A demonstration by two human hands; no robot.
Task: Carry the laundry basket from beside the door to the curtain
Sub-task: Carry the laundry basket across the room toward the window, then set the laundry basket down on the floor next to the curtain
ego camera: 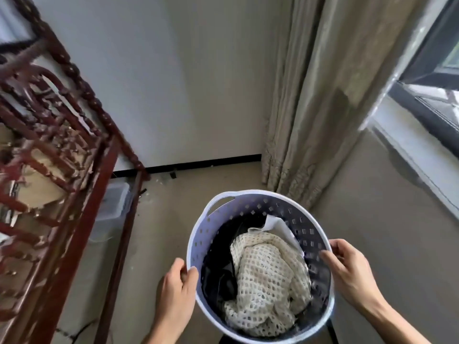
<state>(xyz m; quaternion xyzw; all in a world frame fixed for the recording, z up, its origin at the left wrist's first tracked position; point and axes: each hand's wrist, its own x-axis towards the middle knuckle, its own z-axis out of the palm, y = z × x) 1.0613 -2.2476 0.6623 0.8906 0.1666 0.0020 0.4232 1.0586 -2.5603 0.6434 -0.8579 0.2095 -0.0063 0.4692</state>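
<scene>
A round, pale lilac laundry basket with a perforated wall is held in front of me, above the beige floor. Inside it lie a cream open-knit garment, dark clothing and a white piece of fabric. My left hand grips the left side of the rim. My right hand grips the right side, fingers over the edge. The beige curtain hangs just beyond the basket, to the upper right, its hem reaching the floor.
A carved dark red wooden frame stands close on the left. A clear plastic storage box sits beneath it. A white wall with black skirting closes the far side. A dark-framed window and sill run along the right.
</scene>
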